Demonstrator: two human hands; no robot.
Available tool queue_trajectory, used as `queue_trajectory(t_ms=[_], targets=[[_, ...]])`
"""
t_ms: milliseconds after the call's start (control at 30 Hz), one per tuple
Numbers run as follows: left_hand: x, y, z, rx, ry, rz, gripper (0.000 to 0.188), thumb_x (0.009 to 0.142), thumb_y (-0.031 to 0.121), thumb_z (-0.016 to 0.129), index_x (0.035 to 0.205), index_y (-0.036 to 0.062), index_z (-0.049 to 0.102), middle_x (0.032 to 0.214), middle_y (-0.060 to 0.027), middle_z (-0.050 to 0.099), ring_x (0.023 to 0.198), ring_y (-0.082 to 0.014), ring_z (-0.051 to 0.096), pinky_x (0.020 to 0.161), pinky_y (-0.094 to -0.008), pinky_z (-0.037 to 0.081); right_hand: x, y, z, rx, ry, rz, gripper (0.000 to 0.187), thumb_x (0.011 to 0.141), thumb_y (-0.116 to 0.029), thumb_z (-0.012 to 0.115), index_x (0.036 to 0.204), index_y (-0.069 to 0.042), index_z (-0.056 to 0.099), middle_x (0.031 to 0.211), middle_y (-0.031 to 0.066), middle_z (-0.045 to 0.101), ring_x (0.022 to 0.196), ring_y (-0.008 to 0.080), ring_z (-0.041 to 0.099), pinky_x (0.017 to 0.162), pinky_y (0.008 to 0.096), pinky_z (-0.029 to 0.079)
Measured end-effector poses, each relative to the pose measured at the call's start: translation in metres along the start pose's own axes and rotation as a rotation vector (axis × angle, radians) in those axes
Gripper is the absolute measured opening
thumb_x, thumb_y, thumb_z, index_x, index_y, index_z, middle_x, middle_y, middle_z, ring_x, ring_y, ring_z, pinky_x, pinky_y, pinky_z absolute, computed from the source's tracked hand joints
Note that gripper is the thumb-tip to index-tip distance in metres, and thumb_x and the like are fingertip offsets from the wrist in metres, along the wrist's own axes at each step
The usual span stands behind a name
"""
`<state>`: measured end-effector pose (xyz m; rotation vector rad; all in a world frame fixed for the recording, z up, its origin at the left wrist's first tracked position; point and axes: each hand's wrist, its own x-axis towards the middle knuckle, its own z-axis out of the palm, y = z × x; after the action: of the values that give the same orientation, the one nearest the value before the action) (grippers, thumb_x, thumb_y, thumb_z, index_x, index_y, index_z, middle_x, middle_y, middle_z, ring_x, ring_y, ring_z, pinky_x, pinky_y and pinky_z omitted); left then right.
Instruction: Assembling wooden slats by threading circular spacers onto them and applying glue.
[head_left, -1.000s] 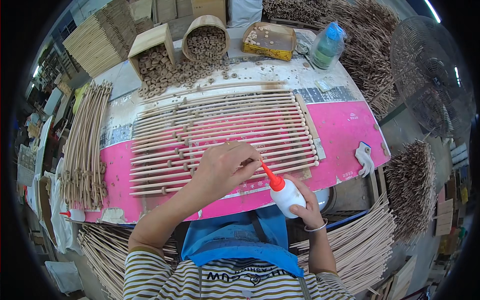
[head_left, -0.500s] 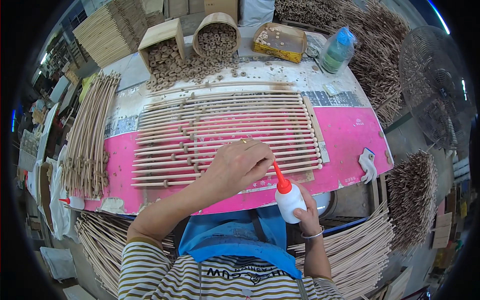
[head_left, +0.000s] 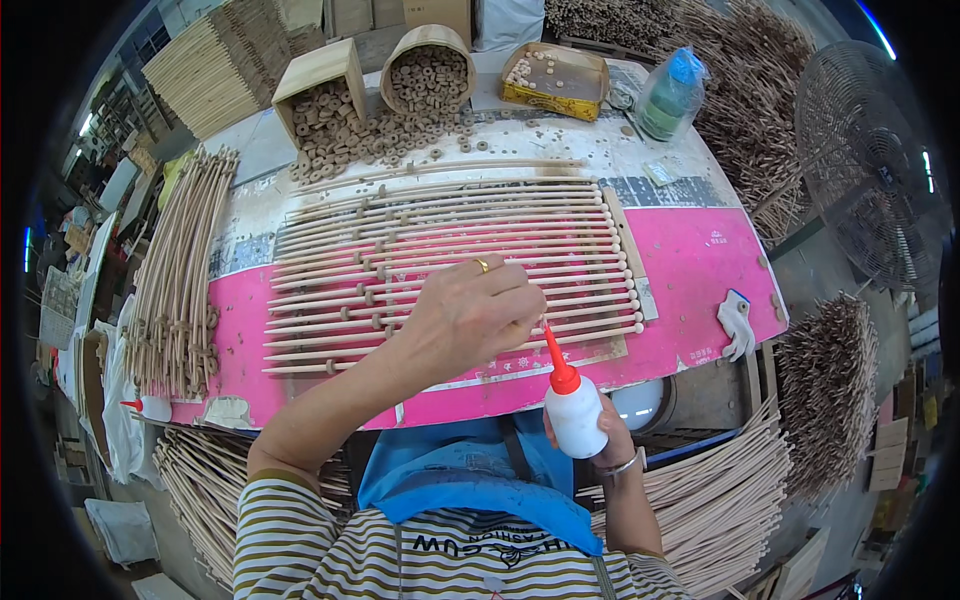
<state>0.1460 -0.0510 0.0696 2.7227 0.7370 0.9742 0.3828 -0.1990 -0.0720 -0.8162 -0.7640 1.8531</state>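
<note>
A white squeeze bottle (head_left: 577, 422) with a long red nozzle (head_left: 560, 362) is held tilted in my right hand (head_left: 614, 438), its tip pointing up and away. My left hand (head_left: 475, 308) is closed in a pinch right at the nozzle's tip; whatever its fingers hold is hidden. Below and beyond my left hand lies a row of thin wooden rods (head_left: 450, 240), side by side across the table. Round knobs (head_left: 622, 265) cap their right ends. Small wooden rings (head_left: 370, 297) sit around the rods left of the middle.
At the back, a wooden box (head_left: 322, 90) and a round tub (head_left: 430, 68) spill wooden rings. Beside them stand a yellow tray (head_left: 556, 88) and a bagged green bottle (head_left: 668, 100). Rod bundles (head_left: 178, 280) lie left. A glove (head_left: 737, 325) rests at the right; a fan (head_left: 870, 165) stands beyond.
My right hand and the bottle have shifted slightly left and down. My left hand has turned a little, its pinched fingers staying close to the nozzle tip. The rods have not moved.
</note>
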Motion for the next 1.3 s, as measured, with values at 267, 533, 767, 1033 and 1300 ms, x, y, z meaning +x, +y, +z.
queue_trajectory(t_ms=[267,533,767,1033,1300], targets=[[-0.004,-0.012,-0.002,-0.588,-0.051,-0.328,0.013,0.096,0.003,0.061,0.103,-0.0015,0.071,0.088,-0.0084,0.069,0.081,-0.0133,0.065,0.071,-0.0301,0.052,0.001,0.009,-0.002,0.128,-0.041,-0.005,0.097,0.073,-0.064,0.075,0.137,0.002,0.048,0.107,0.0204,0.067,0.086,0.0262,0.071,0.070,0.0359,0.059],[-0.005,0.004,0.007,-0.710,-0.161,-0.377,0.012,0.090,0.007,0.073,0.099,-0.0012,0.070,0.088,-0.0059,0.070,0.077,-0.0108,0.065,0.072,-0.0273,0.053,0.003,0.005,0.001,0.091,-0.016,0.002,0.095,0.074,-0.064,0.074,0.137,0.002,0.049,0.107,0.0194,0.067,0.087,0.0257,0.071,0.070,0.0355,0.059],[-0.005,0.003,0.012,-0.689,-0.157,-0.441,0.007,0.090,0.005,0.071,0.092,-0.0018,0.069,0.083,-0.0044,0.069,0.075,-0.0092,0.064,0.070,-0.0269,0.053,0.005,0.005,-0.001,0.019,0.024,-0.026,0.096,0.075,-0.058,0.075,0.143,0.003,0.045,0.113,0.0184,0.067,0.091,0.0256,0.072,0.075,0.0355,0.060],[-0.007,0.004,0.024,-0.718,-0.031,-0.438,0.008,0.087,0.005,0.069,0.087,-0.0026,0.066,0.078,-0.0091,0.066,0.067,-0.0145,0.063,0.063,-0.0302,0.052,0.008,0.008,0.002,-0.020,0.060,-0.062,0.095,0.075,-0.059,0.075,0.141,0.003,0.047,0.112,0.0179,0.068,0.092,0.0248,0.071,0.074,0.0348,0.060],[-0.001,-0.013,0.021,-0.516,0.061,-0.283,0.005,0.090,0.003,0.067,0.092,-0.0008,0.068,0.083,-0.0075,0.068,0.077,-0.0144,0.065,0.066,-0.0291,0.053,0.007,0.011,-0.005,0.132,-0.122,0.077,0.096,0.073,-0.063,0.074,0.138,0.004,0.049,0.109,0.0207,0.068,0.087,0.0271,0.072,0.069,0.0360,0.060]])
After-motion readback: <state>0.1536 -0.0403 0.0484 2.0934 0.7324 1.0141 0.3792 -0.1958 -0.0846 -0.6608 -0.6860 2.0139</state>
